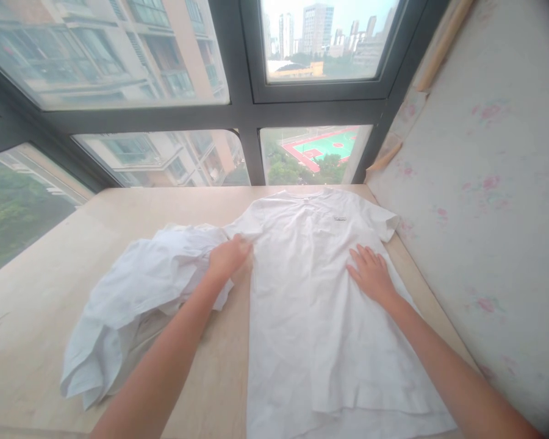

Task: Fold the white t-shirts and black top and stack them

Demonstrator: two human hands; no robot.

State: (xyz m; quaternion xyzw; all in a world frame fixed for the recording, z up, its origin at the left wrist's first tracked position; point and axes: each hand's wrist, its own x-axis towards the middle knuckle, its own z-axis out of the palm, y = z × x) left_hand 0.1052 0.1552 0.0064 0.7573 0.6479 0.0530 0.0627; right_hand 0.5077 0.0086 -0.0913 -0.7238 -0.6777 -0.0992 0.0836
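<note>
The T-shirt (286,305) right of centre was white, the cloth (135,280) at left bluish white; the window frame (247,116) at top was dark grey, the wallpaper (498,238) at right pale, pink-flowered.

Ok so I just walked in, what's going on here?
A person has a white T-shirt spread out on a pale wooden surface by a window. Their right hand rests flat on its front; their left hand is at its side edge, just below the sleeve. A crumpled white cloth lies to the left of the shirt.
</note>
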